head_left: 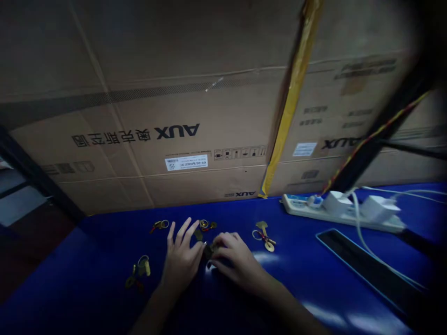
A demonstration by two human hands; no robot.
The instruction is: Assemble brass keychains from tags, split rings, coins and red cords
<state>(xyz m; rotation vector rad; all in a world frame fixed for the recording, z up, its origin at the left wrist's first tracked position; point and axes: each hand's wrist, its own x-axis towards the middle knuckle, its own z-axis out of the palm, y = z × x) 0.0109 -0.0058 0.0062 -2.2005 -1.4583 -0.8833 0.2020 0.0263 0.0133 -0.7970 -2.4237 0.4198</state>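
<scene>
Two bare hands close together over a blue tabletop [104,246] — left hand [179,263] low, left fingers [183,232] spread wide, left thumb reaching toward the right hand; right hand [235,260] arched, right fingers [223,242] pressed together and curled over a small dark piece [208,251] at their tips, whether in a true pinch or only covering it impossible to tell from this angle. That piece between the hands, just beside the left thumb, partly hidden. A small dark tag [198,235] just past the left fingertips. Farther out, a brass ring and charm with red cord [264,238] beyond the right fingers, brass rings [159,225] beyond the left fingers, and a brass cluster [138,272] well out to their left. Well past the right fingers, a power strip [342,211] with white plugs, and a dark flat panel [366,270]. Cardboard AUX cartons [209,116] banked behind everything. Step in hand, on appearances: close fingertip work on the one dark piece — next move calling for a steady, delicate hold rather than force.
</scene>
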